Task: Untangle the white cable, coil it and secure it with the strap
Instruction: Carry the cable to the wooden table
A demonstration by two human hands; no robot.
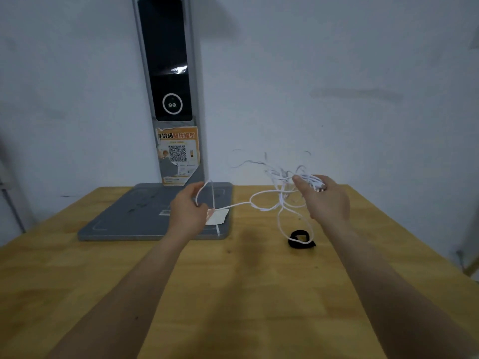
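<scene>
Untangling underway: both hands, left [188, 208] and right [325, 196], grip-clamped on knotted white cable [267, 200]; strap [300, 239] untouched on tabletop [233, 294].

White cable [274, 172] upper loops — motion-blurred; left fingers [193, 200] hidden behind hand.

Both bare forearms reach forward from the near edge, roughly parallel, hands well apart. Left hand [188, 210]: back toward camera, fingers curled inward, pinching a loop of the white cable [261, 200]. Right hand [325, 199]: raised slightly higher and farther right, thumb up, fingers curled round a bundle of the same cable with a plug end showing at the fingertips. Both wrists straight.
</scene>
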